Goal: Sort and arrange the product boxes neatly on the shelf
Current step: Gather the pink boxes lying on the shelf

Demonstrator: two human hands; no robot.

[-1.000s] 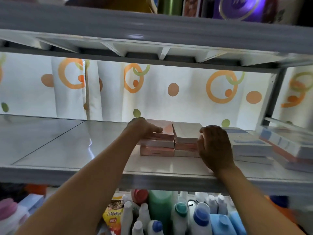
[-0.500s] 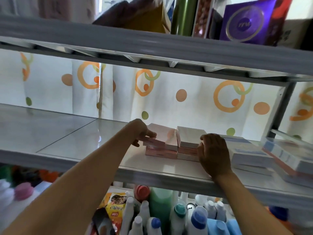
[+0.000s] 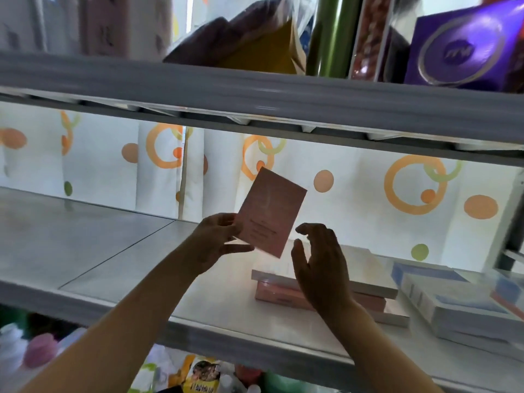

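Head view: left hand (image 3: 218,239) pinches a pink box (image 3: 269,212) by its lower left edge, held tilted above the shelf (image 3: 113,251). Right hand (image 3: 320,265) released, fingers spread, at 4 o'clock of the box (near, not touching). Advice: square it over the stack (image 3: 368,293) below, steady with the right, lower flat.

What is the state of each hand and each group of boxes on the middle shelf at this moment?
Left hand: holds the pink box by its lower left edge.
Pink box: lifted in the air, tilted, flat face toward the camera.
Right hand: open, fingers spread, holds nothing, beside the pink box.
Pink stack: lies flat on the shelf.
Blue and white boxes: stacked flat at the right.
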